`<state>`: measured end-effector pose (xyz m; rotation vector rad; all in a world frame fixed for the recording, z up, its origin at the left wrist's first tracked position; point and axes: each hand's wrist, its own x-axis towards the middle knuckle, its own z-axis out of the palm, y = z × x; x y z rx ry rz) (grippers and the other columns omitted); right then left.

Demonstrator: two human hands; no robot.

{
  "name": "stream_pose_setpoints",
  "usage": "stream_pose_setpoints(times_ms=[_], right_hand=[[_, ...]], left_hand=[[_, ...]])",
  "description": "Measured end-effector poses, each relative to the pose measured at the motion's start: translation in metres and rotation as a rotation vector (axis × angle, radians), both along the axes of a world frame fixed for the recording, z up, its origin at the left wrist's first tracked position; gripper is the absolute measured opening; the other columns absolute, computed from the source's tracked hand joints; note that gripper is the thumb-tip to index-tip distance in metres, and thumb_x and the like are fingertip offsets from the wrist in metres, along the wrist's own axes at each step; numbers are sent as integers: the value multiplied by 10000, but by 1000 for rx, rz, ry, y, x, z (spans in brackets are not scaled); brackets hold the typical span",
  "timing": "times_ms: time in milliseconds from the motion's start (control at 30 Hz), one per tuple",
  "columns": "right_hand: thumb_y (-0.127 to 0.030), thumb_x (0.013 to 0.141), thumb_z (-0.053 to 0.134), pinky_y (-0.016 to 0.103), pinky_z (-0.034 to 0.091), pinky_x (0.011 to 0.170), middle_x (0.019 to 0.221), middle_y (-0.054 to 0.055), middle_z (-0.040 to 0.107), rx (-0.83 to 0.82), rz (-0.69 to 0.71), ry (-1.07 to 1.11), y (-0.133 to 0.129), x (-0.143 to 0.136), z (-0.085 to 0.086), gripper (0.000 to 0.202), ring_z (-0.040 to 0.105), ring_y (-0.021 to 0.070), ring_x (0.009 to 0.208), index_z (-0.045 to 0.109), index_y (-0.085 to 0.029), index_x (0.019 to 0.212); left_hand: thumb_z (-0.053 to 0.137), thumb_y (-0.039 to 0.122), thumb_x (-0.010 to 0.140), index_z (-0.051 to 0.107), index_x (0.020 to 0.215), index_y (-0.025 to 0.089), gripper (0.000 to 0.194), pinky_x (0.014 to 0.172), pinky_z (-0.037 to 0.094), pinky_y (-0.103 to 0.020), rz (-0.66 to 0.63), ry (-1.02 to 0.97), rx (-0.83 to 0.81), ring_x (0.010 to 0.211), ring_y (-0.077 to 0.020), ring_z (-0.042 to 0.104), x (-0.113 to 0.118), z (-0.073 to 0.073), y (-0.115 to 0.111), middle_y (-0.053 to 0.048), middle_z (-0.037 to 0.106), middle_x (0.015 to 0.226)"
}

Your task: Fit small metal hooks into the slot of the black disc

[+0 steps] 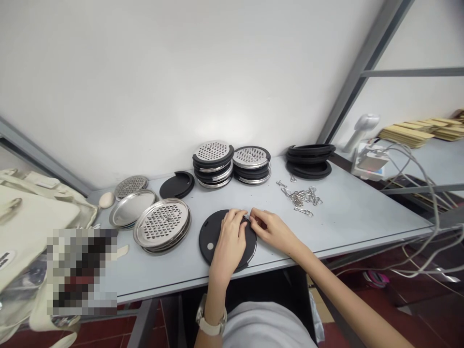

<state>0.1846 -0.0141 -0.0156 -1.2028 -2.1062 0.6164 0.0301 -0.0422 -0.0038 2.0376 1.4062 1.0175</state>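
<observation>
A black round disc with a small pale dot lies by the table's front edge, a shiny metal rim showing on its right. Across its top rests my left hand, fingers bent together toward the far right edge, holding it. At that same edge, my right hand has thumb and fingers pinched. A small metal piece shows between the fingertips of both hands; its kind is mostly hidden. To the left sits a stack of perforated metal grater discs. Several metal snap hooks lie loose on the right.
At the back stand two stacks of black-rimmed grater discs and a stack of black rings. Plain metal plates and a black lid lie left. A cream bag borders the table; cables hang right.
</observation>
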Motion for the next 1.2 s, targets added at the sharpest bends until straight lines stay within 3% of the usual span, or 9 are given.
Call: stream_pose_setpoints(times_ms=[333,500,733,1200], right_hand=[[-213,898,394,227,326,552,593,-49,420,-21,9,-3,0,0,0,128,418,127,559,414,-222,772],[-208,888,419,232,346,575,626,-34,475,2,45,-16,-1,0,2,114,440,131,587,434,-217,776],[-197,911,377,247,340,578,590,-32,443,46,31,-59,1,0,-3,163,426,146,578,433,-219,760],[-216,922,367,243,336,586,591,-44,423,8,44,-25,1,0,-1,198,428,132,556,391,-222,726]], left_hand=[[395,93,903,532,1113,237,289,923,444,-361,0,-39,-36,1056,-203,531,0,2,-1,-63,538,1093],[402,82,891,559,988,222,232,899,446,-352,1,-39,-10,980,-192,551,0,4,0,-51,558,1014],[391,75,896,563,1108,244,321,978,398,-389,-16,-4,35,1055,-198,528,0,4,0,-48,578,1087],[409,31,875,606,1079,243,354,1001,383,-366,-20,-34,46,1020,-169,564,1,5,2,-18,633,1077]])
